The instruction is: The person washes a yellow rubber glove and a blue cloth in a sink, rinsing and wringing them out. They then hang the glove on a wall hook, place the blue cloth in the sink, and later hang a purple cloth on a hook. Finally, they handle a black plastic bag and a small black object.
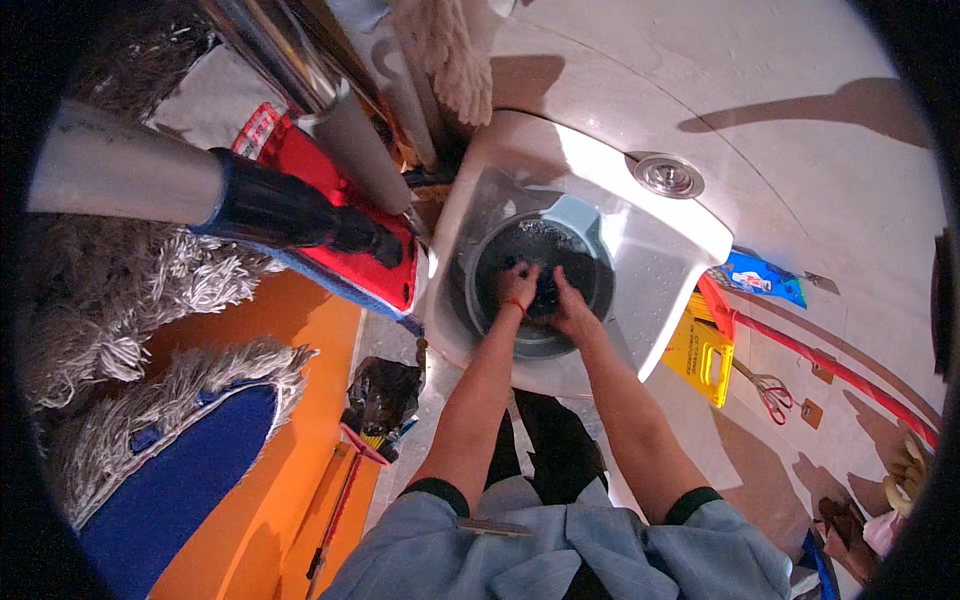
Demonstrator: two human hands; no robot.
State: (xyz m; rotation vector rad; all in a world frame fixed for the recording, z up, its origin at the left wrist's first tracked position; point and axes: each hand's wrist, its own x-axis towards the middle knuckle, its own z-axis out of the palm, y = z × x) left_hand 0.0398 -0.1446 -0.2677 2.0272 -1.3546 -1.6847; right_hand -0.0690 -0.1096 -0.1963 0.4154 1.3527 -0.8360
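Observation:
A grey-blue plastic basin [581,215] with a handle tab stands in a white utility sink [652,225]. Dark liquid with some bubbles at its far side fills the basin. Both my hands are in the basin over a dark, soft-looking mass [545,289], which I cannot make out clearly. My left hand [519,285], with a red band at the wrist, is at the left of this mass, its fingers partly curled. My right hand [568,300] is at the mass's right side, fingers pointing away from me. Whether either hand grips the mass cannot be told.
A red flat mop pad [375,259], grey fringed mop heads [195,281] and metal poles crowd the left side. A steel drain fitting [669,176] is at the sink's back edge. To the right are a yellow caution sign [694,356], a red pole [832,362] and red-handled scissors [778,399].

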